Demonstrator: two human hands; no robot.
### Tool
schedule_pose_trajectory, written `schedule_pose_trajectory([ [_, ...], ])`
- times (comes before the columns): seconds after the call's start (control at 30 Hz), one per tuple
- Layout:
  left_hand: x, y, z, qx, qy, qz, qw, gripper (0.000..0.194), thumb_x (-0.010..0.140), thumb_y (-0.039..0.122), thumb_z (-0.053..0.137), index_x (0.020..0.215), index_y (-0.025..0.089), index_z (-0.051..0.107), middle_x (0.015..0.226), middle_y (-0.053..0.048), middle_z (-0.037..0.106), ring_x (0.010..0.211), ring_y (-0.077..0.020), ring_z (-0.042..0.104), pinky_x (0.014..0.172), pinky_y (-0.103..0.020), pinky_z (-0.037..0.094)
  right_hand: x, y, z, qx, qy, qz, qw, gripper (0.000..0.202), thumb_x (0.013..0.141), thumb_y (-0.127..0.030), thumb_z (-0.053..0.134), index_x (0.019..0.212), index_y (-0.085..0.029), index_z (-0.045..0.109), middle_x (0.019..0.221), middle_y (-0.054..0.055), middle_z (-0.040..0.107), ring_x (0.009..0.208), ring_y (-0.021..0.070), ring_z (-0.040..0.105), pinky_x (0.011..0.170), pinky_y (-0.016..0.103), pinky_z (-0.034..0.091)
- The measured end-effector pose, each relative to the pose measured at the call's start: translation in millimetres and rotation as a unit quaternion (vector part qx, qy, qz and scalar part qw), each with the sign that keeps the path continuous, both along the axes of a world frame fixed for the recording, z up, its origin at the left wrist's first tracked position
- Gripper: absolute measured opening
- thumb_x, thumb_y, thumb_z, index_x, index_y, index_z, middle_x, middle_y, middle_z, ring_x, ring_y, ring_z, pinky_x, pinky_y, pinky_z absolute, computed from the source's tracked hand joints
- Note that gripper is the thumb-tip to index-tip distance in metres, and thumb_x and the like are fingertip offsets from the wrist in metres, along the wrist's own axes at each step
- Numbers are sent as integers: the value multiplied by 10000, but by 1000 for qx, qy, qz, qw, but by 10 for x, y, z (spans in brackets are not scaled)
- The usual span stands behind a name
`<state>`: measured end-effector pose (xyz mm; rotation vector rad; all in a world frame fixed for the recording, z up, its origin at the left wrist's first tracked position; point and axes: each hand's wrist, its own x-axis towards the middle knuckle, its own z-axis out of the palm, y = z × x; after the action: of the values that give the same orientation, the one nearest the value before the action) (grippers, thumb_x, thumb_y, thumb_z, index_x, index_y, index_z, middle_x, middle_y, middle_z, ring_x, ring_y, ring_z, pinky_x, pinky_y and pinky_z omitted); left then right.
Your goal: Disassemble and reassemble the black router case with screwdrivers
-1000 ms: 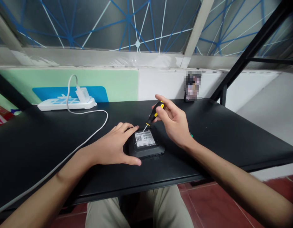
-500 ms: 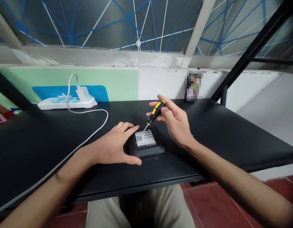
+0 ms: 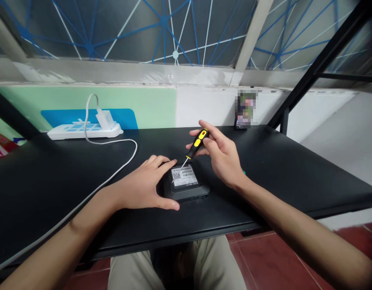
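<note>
A flat black electronic device (image 3: pixel 186 194) lies on the table, its white printed label (image 3: pixel 185 176) facing up. My left hand (image 3: pixel 143 183) spans its left side, thumb at the near edge and fingers at the far edge, holding it. In my right hand (image 3: pixel 224 155) is a screwdriver (image 3: pixel 197 144) with a black and yellow handle, pinched between thumb and fingers, the forefinger stretched past the handle's end. The screwdriver is tilted, and its thin metal shaft reaches down to the left part of the device beside the label. The exact tip is too small to make out.
On the black table (image 3: pixel 282 173), a white power strip (image 3: pixel 83 131) stands at the back left with a charger (image 3: pixel 105 119) plugged in. Its white cable (image 3: pixel 113 176) runs past my left arm. A phone with a blurred screen (image 3: pixel 245 109) leans against the wall.
The screwdriver's handle has turned a little about its own axis, so its yellow patches face differently. My left hand and the device have stayed in place.
</note>
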<state>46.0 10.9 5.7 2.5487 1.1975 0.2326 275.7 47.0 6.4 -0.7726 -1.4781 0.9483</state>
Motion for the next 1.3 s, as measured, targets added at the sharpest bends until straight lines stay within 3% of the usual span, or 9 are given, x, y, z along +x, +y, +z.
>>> schedule_pose_trajectory([
  [0.17,0,5,-8,0,-6,2,1000,1044,745,729,699,1550,180,326,1489,-148,422,1347,-365,397,1144,-507,355,3,9,-15,33,-34,-20,999,317,926,-417,623,1216,-291,605,774,-40,553,564,98,613,594,280,601],
  [0.27,-3,8,-12,2,-8,2,1000,1035,745,732,697,1549,193,330,1493,-146,420,1348,-369,396,1142,-516,355,3,-1,-11,14,-28,-5,999,337,950,-448,562,1247,-293,586,925,-5,621,641,107,655,602,274,607],
  [0.4,-11,7,-17,1,-13,-1,1000,1034,746,734,698,1550,198,328,1488,-141,428,1351,-364,397,1147,-515,349,1,-8,-2,-20,-12,12,1000,444,965,-338,462,1401,-255,479,1227,69,646,811,139,714,667,289,622],
  [0.67,-6,4,-20,-1,-25,3,1000,1028,732,717,732,1534,193,359,1479,-144,436,1338,-360,406,1138,-523,366,-40,-34,-8,1,1,12,1000,402,912,-395,643,1282,-283,535,962,3,620,759,140,720,634,274,624],
  [0.87,-7,5,-23,-3,-18,4,1000,1045,717,716,751,1525,173,371,1471,-159,445,1330,-362,417,1135,-531,373,-73,-77,-41,-16,2,33,999,502,914,-341,650,1371,-310,446,1056,24,629,768,150,710,711,342,651],
  [1.03,-26,5,-55,-7,-28,4,1000,1085,698,743,754,1549,217,334,1496,-151,423,1360,-378,397,1146,-561,355,18,66,-85,1,18,-29,999,578,904,-353,654,1414,-333,383,999,23,607,736,164,652,640,361,645],
  [1.3,-17,-21,-35,-31,-40,17,999,1098,678,683,804,1555,214,337,1500,-151,423,1372,-373,391,1159,-551,351,254,346,-115,60,1,-152,987,494,884,-380,664,1340,-353,473,952,23,557,643,150,574,530,338,571],
])
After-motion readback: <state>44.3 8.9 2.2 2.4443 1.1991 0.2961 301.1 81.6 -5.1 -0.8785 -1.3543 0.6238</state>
